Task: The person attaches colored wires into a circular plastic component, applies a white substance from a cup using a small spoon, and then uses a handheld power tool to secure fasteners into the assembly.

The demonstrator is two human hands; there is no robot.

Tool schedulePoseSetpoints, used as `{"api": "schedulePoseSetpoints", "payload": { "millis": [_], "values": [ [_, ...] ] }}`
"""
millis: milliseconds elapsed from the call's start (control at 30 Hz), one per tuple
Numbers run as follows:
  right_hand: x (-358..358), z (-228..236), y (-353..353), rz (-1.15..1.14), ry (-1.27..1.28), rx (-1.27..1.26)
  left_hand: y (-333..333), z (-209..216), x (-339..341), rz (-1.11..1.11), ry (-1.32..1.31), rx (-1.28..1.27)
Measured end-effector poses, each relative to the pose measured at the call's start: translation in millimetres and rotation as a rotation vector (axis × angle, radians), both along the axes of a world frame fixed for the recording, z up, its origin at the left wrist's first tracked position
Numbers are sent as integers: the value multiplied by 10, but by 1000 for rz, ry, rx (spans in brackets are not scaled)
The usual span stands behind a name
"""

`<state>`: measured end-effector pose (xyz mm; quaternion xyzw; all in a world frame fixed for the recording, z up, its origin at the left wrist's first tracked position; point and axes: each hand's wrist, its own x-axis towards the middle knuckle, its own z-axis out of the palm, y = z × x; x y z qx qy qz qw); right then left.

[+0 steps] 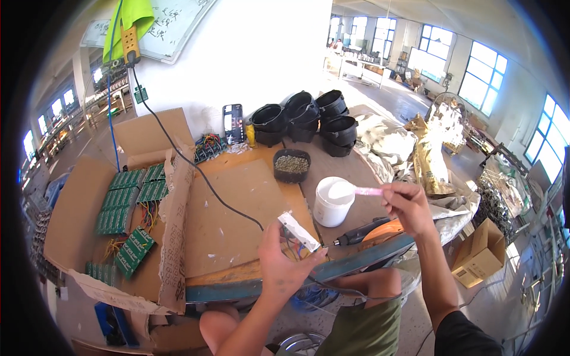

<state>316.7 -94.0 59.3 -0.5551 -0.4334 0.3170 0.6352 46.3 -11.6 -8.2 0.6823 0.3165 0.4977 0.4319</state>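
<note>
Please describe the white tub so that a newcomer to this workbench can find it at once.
On the workbench, find the black plastic pots at the far side. Come nearer, past the small black container of granules; the round white tub stands left of the right hand. Unlike those dark vessels, it is white, with a pink-handled spoon at its mouth.

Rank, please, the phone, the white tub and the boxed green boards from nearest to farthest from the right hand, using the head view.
1. White tub, immediately left.
2. Phone, left, farther back.
3. Boxed green boards, far left.
</note>
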Motion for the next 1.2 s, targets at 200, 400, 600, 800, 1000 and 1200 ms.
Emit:
{"api": "schedulePoseSetpoints", "payload": {
  "millis": [200,400,600,800,1000,1200],
  "values": [
    [-551,-479,-251,95,308,93,-12,-119,17,218,-30,199],
    [-924,-824,-355,75,490,163,-39,-178,-43,327,29,278],
    [-1039,-935,-392,-8,428,151,-57,-136,-53,406,3,356],
    [-1022,-874,-480,-56,353,160,-69,-107,-66,425,31,399],
    [-839,-783,-584,-114,335,139,-75,-61,-16,426,10,401],
    [-474,-445,-276,-201,257,201,-26,-117,-25,61,-28,95]
  ]
}}
